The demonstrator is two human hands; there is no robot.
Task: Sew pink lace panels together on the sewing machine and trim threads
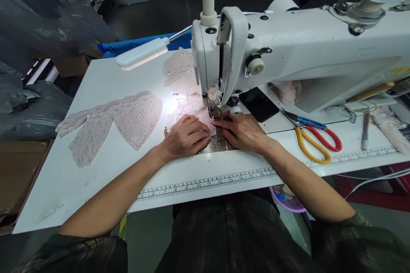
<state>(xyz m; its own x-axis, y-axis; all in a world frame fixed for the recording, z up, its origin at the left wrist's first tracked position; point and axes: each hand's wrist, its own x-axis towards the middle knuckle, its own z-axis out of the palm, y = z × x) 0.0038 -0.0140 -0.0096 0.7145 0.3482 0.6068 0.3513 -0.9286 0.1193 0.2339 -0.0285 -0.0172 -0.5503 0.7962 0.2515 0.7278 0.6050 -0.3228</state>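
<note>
Under the needle and presser foot of a white sewing machine [205, 57] lies a pale pink lace piece [192, 106], lit by a lamp. My left hand [187, 136] rests on its near left part, fingers together and bent, their tips pressing the lace edge; the thumb is partly hidden. From the other side my right hand [245, 131] reaches in, its index finger and thumb closed at the lace edge just in front of the foot. Beneath both hands is a brownish, shiny plate [218, 144]. What lies under the fingertips is partly covered.
More lace pieces [137, 117] lie on the white table at left, and another lace pile [181, 68] behind the needle area. A black phone [260, 104] and scissors with yellow and red handles [315, 140] are at right. A lamp [142, 53] hangs over the table.
</note>
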